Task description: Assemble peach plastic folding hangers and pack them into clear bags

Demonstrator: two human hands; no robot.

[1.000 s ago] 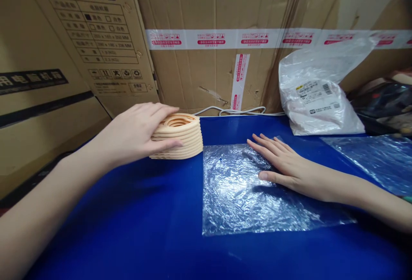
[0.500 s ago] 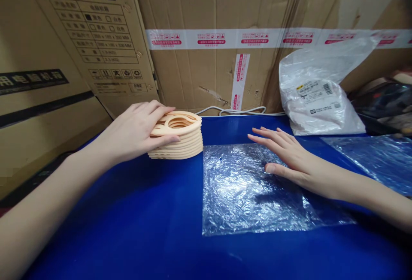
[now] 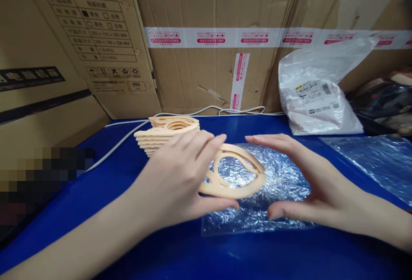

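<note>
My left hand (image 3: 180, 173) is closed on a flat beige cut-out piece (image 3: 246, 192) with a rounded, leaf-like outline and a large opening. The hand covers the piece's left end, and the rest juts out to the right above a clear plastic bag (image 3: 222, 224). Near that free end, my right hand (image 3: 325, 185) is open, with thumb and fingers spread apart and holding nothing. Behind my left hand stands a stack of similar beige pieces (image 3: 148, 136) on the blue table surface (image 3: 128, 237). Part of the stack is hidden by my fingers.
A white plastic bag (image 3: 315, 117) with a label stands at the back right. Another clear plastic bag (image 3: 376, 162) lies at the right. Cardboard boxes (image 3: 193, 70) rise along the back and left. A white cable (image 3: 112, 155) runs along the table's back and left.
My left hand has moved right and nearer from the stack, with one beige piece in it. My right hand has turned, its thumb and fingers now facing the piece's end.
</note>
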